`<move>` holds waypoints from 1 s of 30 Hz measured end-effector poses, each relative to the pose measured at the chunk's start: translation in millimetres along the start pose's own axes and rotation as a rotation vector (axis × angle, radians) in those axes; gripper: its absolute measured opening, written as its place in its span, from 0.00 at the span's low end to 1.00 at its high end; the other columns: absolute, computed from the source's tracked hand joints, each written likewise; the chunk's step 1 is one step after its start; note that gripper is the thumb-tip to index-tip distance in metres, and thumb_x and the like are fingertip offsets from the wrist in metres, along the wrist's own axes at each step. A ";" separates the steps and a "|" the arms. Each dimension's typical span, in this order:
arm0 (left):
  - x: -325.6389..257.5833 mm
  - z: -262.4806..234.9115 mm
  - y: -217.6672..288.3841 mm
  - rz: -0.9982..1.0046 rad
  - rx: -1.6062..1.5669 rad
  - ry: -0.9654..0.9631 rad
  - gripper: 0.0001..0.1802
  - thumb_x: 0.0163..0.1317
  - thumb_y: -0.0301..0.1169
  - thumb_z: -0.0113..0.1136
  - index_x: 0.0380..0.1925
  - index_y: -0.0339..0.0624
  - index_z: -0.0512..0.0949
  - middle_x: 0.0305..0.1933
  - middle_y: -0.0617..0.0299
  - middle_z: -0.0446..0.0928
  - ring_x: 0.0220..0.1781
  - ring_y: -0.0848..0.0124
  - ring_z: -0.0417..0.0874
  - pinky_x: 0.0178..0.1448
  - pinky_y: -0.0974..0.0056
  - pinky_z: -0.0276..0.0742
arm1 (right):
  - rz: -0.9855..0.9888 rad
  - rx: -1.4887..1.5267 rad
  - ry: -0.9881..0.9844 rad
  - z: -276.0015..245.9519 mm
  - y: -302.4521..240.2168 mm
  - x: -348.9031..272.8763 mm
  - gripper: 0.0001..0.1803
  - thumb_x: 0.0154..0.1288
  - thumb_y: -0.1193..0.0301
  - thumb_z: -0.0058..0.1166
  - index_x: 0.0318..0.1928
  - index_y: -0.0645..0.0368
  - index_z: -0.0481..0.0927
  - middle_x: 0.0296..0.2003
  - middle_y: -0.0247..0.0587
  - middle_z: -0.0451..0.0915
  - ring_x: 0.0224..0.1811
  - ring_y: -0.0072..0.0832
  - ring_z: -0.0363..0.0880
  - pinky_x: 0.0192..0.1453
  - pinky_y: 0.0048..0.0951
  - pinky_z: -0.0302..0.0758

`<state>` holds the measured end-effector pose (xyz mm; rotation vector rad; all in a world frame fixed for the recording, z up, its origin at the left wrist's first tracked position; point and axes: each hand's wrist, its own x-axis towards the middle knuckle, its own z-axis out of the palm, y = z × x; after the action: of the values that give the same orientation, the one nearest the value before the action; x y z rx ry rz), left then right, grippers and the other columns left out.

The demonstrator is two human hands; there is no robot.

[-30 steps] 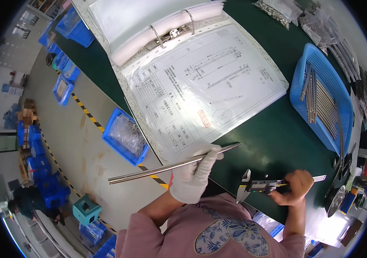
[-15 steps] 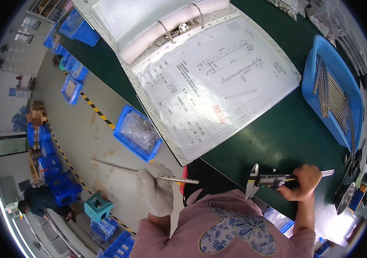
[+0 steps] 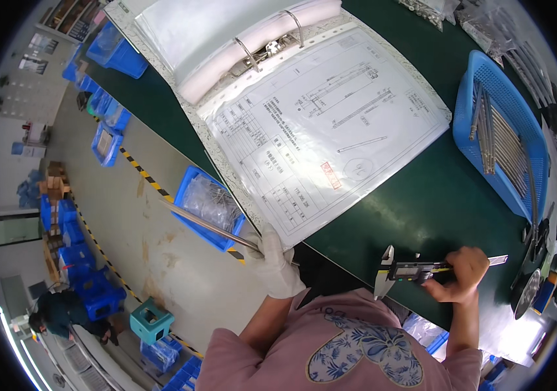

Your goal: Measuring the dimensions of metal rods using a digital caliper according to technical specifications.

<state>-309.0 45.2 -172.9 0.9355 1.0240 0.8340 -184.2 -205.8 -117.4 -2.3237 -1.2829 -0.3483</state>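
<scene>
My left hand (image 3: 277, 266), in a white glove, is closed around a slim metal rod (image 3: 216, 229). Most of the rod points up and left, over the floor and a blue bin; its other end is largely hidden by the glove. My bare right hand (image 3: 462, 275) grips a digital caliper (image 3: 415, 270) by its slide, with the jaws toward my left. The caliper is held near the front edge of the green table, apart from the rod. An open ring binder (image 3: 311, 140) with a technical drawing in a clear sleeve lies beyond both hands.
On the right of the green table (image 3: 415, 202) stands a blue perforated basket (image 3: 464, 124) holding several metal rods. Bagged parts (image 3: 487, 26) lie behind it. A blue bin (image 3: 184, 189) of bagged pieces sits left of the binder. Far left, a person (image 3: 63, 309) is near a teal stool (image 3: 150, 320).
My left hand has moved right and up, closer to the binder's lower corner, and the rod has swung to a steeper slant. The right hand and caliper have barely moved.
</scene>
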 end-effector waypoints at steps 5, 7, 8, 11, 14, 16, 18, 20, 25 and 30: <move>13.5 -5.9 -5.6 0.266 -0.017 0.010 0.15 0.60 0.25 0.52 0.21 0.50 0.57 0.22 0.70 0.64 0.20 0.84 0.64 0.20 0.77 0.61 | 0.014 0.008 0.002 -0.4 -0.1 4.2 0.26 0.37 0.48 0.63 0.16 0.57 0.68 0.10 0.34 0.59 0.09 0.30 0.58 0.14 0.29 0.51; 16.0 -7.3 1.3 0.336 -0.006 -0.025 0.16 0.60 0.25 0.52 0.20 0.50 0.56 0.22 0.70 0.64 0.22 0.84 0.65 0.22 0.77 0.63 | 0.003 0.010 -0.010 -1.5 0.6 4.5 0.26 0.37 0.48 0.63 0.16 0.56 0.68 0.10 0.33 0.59 0.09 0.30 0.57 0.14 0.28 0.51; 15.4 -6.5 8.0 0.281 -0.025 -0.025 0.17 0.60 0.24 0.51 0.19 0.50 0.55 0.23 0.69 0.63 0.24 0.83 0.65 0.27 0.76 0.65 | -0.001 0.007 -0.005 -1.3 3.2 3.7 0.26 0.36 0.48 0.64 0.15 0.56 0.68 0.10 0.33 0.59 0.08 0.30 0.58 0.14 0.28 0.52; 24.1 -17.4 14.8 0.238 -0.038 0.007 0.17 0.60 0.23 0.50 0.19 0.50 0.54 0.24 0.69 0.63 0.25 0.82 0.65 0.29 0.74 0.66 | 0.019 0.030 0.007 -1.0 9.6 -2.1 0.26 0.36 0.48 0.64 0.15 0.56 0.68 0.09 0.33 0.59 0.08 0.29 0.58 0.13 0.27 0.52; 34.1 -24.4 26.7 0.253 -0.017 0.045 0.16 0.60 0.24 0.51 0.20 0.50 0.55 0.24 0.68 0.65 0.23 0.82 0.66 0.23 0.75 0.65 | 0.014 0.024 0.005 -1.1 12.0 -2.1 0.26 0.36 0.48 0.64 0.15 0.56 0.68 0.09 0.33 0.59 0.08 0.29 0.58 0.13 0.27 0.52; 37.5 -20.3 31.2 0.242 -0.011 0.135 0.13 0.60 0.26 0.51 0.22 0.50 0.58 0.23 0.69 0.65 0.18 0.82 0.66 0.15 0.76 0.61 | 0.009 0.017 0.004 -1.7 12.1 -1.1 0.26 0.36 0.48 0.64 0.15 0.56 0.68 0.09 0.33 0.59 0.08 0.29 0.58 0.13 0.27 0.52; 36.6 -20.4 33.1 0.240 -0.013 0.131 0.13 0.61 0.28 0.50 0.21 0.50 0.58 0.21 0.69 0.64 0.16 0.83 0.63 0.14 0.76 0.58 | 0.005 0.015 0.004 -1.5 11.1 1.0 0.26 0.36 0.48 0.64 0.15 0.56 0.68 0.09 0.32 0.59 0.08 0.29 0.58 0.13 0.27 0.52; 36.6 -27.4 36.3 0.239 -0.016 0.126 0.13 0.62 0.31 0.49 0.20 0.50 0.58 0.19 0.70 0.62 0.13 0.83 0.60 0.13 0.77 0.55 | 0.005 0.027 -0.005 -2.1 9.3 3.9 0.26 0.36 0.48 0.64 0.15 0.56 0.68 0.09 0.32 0.59 0.08 0.28 0.58 0.13 0.27 0.52; 38.5 -59.0 83.3 0.255 -0.460 -0.019 0.26 0.65 0.42 0.42 0.09 0.50 0.51 0.13 0.69 0.49 0.09 0.81 0.44 0.12 0.74 0.42 | 0.005 0.001 0.029 -5.1 5.6 8.3 0.25 0.36 0.48 0.64 0.15 0.55 0.68 0.09 0.32 0.59 0.08 0.28 0.58 0.13 0.26 0.52; 18.2 -24.0 128.5 0.334 -0.564 -0.495 0.29 0.66 0.44 0.40 0.07 0.49 0.50 0.14 0.68 0.51 0.10 0.79 0.48 0.15 0.73 0.48 | 0.000 -0.026 0.044 -12.5 -1.9 16.3 0.25 0.36 0.48 0.64 0.15 0.55 0.68 0.10 0.31 0.59 0.08 0.27 0.57 0.13 0.26 0.52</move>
<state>-343.1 115.0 -66.2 0.7703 0.1792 1.0282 -177.1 -199.4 -99.1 -2.3237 -1.2649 -0.4165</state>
